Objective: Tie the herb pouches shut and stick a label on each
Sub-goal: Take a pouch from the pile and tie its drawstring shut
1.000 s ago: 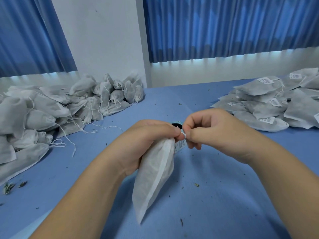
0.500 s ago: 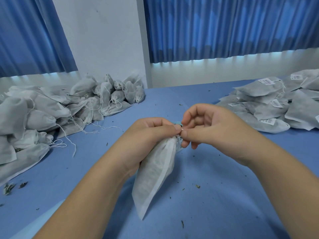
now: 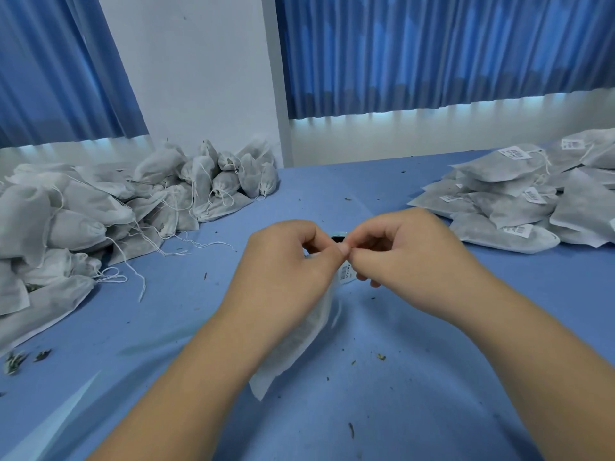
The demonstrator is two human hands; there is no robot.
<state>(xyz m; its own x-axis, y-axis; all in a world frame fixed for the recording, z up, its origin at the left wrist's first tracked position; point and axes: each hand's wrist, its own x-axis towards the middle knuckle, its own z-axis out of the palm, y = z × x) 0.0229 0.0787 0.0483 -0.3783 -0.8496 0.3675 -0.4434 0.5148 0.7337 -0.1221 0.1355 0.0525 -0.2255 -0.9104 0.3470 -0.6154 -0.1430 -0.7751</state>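
Pouch: white, hangs tilted over blue table, mid-frame; top hidden by hands.
L hand: fingers curled round pouch neck, gripping.
R hand: pinches at pouch mouth, tip to tip w/ L; cord not visible.
Label: printed scrap btwn hands; stuck on pouch or not, can't tell.
Teal-rimmed ring: mostly behind knuckles.
Piles: unlabelled pile far left, labelled pile far right, both cut off.

held pouch: white, hanging tilted, neck gathered | untied pouches: heaped left | labelled pouches: stacked right
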